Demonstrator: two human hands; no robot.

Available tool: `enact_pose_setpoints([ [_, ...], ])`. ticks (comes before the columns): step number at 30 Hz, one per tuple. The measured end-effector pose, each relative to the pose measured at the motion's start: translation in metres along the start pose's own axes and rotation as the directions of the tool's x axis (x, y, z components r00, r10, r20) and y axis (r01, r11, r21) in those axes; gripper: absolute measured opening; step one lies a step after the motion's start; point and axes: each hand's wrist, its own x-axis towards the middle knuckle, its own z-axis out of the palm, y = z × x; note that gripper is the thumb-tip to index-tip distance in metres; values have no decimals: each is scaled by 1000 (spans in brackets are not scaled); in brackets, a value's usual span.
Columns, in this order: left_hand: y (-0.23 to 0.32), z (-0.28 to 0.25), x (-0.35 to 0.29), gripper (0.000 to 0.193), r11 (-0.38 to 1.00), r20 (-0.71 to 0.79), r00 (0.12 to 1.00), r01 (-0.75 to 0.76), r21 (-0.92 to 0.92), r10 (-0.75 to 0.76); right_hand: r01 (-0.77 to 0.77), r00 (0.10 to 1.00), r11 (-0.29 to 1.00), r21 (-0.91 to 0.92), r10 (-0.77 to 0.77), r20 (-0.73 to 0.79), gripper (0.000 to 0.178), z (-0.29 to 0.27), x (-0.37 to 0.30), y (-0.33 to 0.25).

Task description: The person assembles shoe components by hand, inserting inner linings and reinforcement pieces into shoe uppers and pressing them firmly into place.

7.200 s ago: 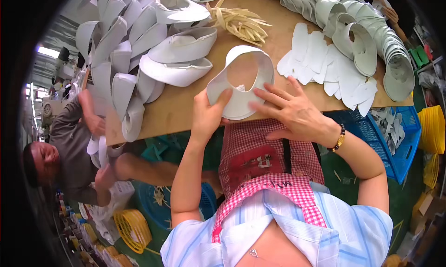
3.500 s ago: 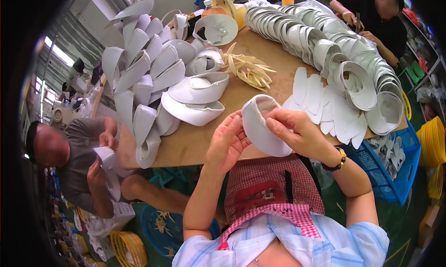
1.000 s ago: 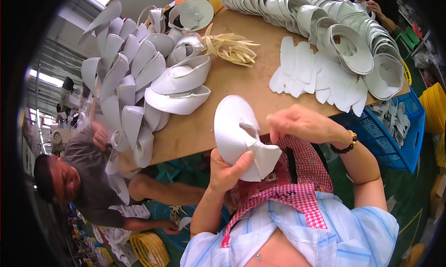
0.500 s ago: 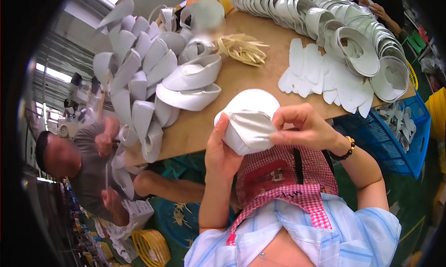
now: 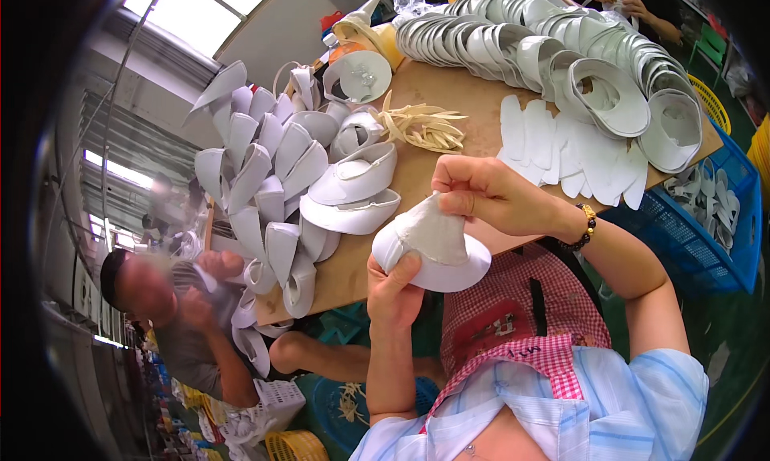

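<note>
My left hand [image 5: 393,291] is closed round the left side of a white shoe upper [image 5: 453,275], its thumb pressed on top. The upper hangs just beyond the table's near edge, its smooth curved rim toward me. From it rises a pale cloth lining [image 5: 433,230], drawn up into a peak. My right hand [image 5: 493,195] pinches the tip of that lining between thumb and fingers. The underside of the upper and the left fingertips are hidden.
On the table [image 5: 361,285] lie a pile of white shoe uppers [image 5: 273,172], cream strips [image 5: 425,128], flat white pieces [image 5: 561,148] and nested rows of uppers [image 5: 513,52]. A blue crate [image 5: 722,260] stands at right. A co-worker [image 5: 184,317] sits at left; another person's hands [image 5: 613,0] show at far right.
My right hand has moved up and left, stretching the lining into a peak. The upper has turned, rim toward me. My view has shifted, and the left co-worker's hands have risen.
</note>
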Motion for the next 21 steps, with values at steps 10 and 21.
enact_pose_setpoints([
  [10, -4, 17, 11, 45, 896, 104, 993, 5, -444, 46, 162, 944, 959, -230, -219, -246, 14, 9, -8, 19],
  [21, 1, 24, 15, 34, 950, -153, 940, -310, -21, 304, -175, 921, 984, -33, 151, -360, 14, -59, 3, 29],
])
